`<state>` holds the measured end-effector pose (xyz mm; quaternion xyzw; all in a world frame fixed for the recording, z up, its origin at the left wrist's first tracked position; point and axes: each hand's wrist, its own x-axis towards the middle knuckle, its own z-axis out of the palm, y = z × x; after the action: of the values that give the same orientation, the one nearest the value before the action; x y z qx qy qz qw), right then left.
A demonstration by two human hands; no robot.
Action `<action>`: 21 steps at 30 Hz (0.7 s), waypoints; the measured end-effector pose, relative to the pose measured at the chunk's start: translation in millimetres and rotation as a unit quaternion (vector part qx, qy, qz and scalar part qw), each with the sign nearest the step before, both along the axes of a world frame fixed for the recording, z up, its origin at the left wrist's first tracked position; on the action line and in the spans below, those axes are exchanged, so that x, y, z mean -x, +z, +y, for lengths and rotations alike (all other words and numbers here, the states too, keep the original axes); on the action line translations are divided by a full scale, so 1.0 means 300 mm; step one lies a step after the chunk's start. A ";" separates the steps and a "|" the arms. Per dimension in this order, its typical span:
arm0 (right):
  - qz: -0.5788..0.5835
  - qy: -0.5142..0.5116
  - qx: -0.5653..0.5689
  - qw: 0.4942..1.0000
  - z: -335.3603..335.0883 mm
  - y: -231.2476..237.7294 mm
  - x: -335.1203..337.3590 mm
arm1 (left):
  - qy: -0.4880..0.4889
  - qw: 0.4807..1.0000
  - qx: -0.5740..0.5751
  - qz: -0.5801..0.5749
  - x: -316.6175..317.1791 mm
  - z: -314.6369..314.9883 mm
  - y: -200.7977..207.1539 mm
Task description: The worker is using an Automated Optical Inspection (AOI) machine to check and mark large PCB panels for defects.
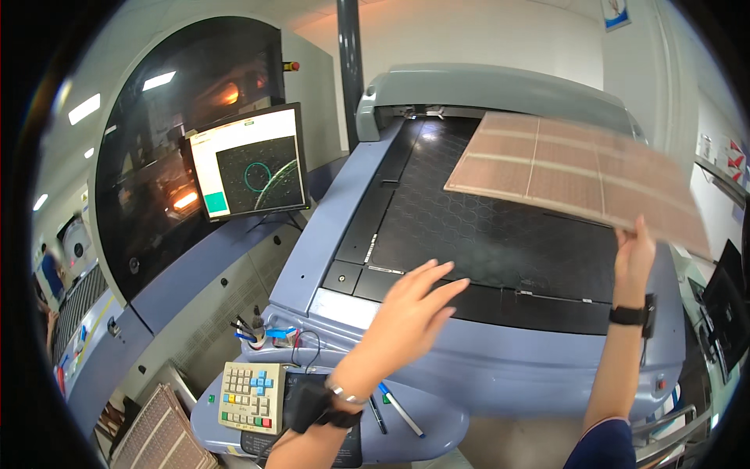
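Pale walls [508,41] and a dark pole [350,74] stand behind a blue-grey machine whose black bed [476,246] fills the middle, with a rounded grey-green cover [500,87] across its far end. Over the right part of that bed is a broad brown panel [562,168] crossed by pale strips. Its long axis runs left to right, slanting toward the person at the right, where it reaches past the bed. The right hand [635,254] is nearer, its grip clamped on the panel's near edge toward the right end, so most of the panel lies to the left of and beyond that grip. Whether the far-left corner touches the bed, I cannot tell. The left hand [418,309] holds nothing, fingers apart, above the bed's front edge and well apart from the panel. Below it, a front ledge [441,438] carries a keypad [251,396] and pens [405,413]; a lit screen [258,168] stands left, and more brown panels [160,434] lean at lower left.
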<state>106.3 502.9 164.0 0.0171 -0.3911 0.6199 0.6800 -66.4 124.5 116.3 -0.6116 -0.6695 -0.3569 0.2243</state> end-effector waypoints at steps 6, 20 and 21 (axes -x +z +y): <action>-0.035 0.075 0.088 0.993 -0.095 -0.301 0.146 | 0.073 0.996 -0.023 0.042 0.081 0.316 -0.053; -0.129 -0.078 0.099 0.984 0.405 -0.363 -0.267 | 0.244 0.963 0.046 0.106 0.318 0.378 -0.282; -0.166 -0.116 0.128 0.971 0.422 -0.363 -0.277 | 0.253 0.959 0.051 0.115 0.317 0.365 -0.282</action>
<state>189.5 629.6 55.2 -0.2188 -0.4148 0.5763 0.6693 -161.4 234.0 31.7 -0.4699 -0.7892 -0.1817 0.3513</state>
